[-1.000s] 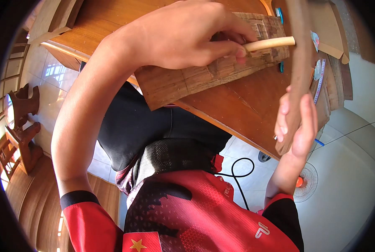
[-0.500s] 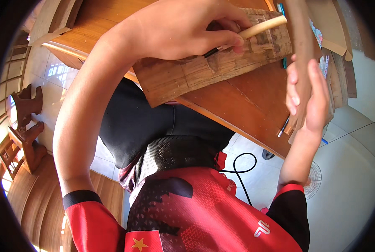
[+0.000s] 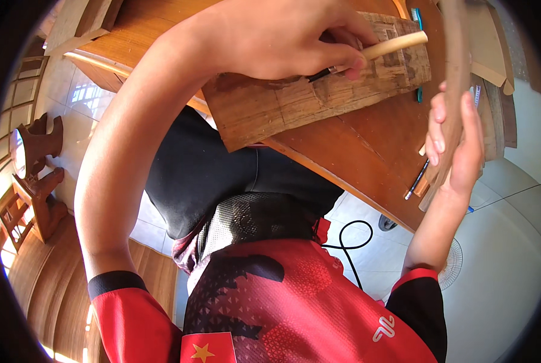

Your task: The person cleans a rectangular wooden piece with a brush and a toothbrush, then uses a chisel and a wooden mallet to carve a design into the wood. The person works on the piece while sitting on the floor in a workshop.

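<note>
My left hand (image 3: 295,45) is closed around a chisel, its pale round wooden handle (image 3: 397,46) sticking out to the right past my thumb. The chisel's dark metal part points down-left at a rough wooden board (image 3: 264,115); the tip is partly hidden by my hand. Several shallow recesses are cut in the board, which overhangs the table's near edge. On the right, my right hand (image 3: 464,142) grips a long wooden stick (image 3: 456,66) near its lower end. The stick stands apart from the chisel handle, its upper end running out of view.
Under the board is a brown wooden table (image 3: 367,157). A dark pencil (image 3: 417,179) lies by its right edge, and a teal toothbrush (image 3: 417,18) behind the board. Wooden planks (image 3: 494,115) and a cardboard box (image 3: 488,48) stand right. A black cable (image 3: 341,239) loops on the floor.
The stick in my right hand has moved right, widening its gap from the chisel handle. My left hand keeps its hold on the chisel. The whole view has shifted slightly.
</note>
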A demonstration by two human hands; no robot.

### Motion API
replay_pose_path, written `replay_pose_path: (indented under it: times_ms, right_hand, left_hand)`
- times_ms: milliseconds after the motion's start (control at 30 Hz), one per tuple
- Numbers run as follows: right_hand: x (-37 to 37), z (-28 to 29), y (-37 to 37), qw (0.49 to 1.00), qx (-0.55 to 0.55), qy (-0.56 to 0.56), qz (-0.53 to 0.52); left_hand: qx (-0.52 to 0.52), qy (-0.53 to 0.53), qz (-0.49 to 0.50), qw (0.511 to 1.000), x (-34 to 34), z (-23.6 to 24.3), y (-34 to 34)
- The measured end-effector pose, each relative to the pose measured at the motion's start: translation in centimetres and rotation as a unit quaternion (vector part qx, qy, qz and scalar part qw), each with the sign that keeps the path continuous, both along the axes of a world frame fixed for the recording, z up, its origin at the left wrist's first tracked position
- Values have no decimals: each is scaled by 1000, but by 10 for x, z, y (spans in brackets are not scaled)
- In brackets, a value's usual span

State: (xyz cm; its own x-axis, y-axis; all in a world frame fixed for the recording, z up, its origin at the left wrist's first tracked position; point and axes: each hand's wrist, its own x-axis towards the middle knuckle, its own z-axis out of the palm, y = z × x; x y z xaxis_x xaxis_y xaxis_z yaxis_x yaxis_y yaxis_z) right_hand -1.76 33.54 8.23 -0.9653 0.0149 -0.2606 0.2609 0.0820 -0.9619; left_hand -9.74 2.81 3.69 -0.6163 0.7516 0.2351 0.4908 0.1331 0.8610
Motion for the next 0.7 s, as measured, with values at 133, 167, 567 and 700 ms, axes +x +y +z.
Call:
replay_pose_path:
  times_ms: [133,167,567,700]
  right_hand:
    - [2,3,0,998,22,-49,19]
    - [-1,2,3,1000,-8,-6,-5]
    - [0,8,-2,996,63,-53,38]
    - [-3,10,5,991,77,-85,69]
  left_hand:
    - [1,26,-5,1000,-4,-5,5]
    - [-2,17,-12,1000,-5,-3,4]
    - [-47,-38,-18,998,-1,23,-2]
    - [-68,-8,17,997,4,20,1]
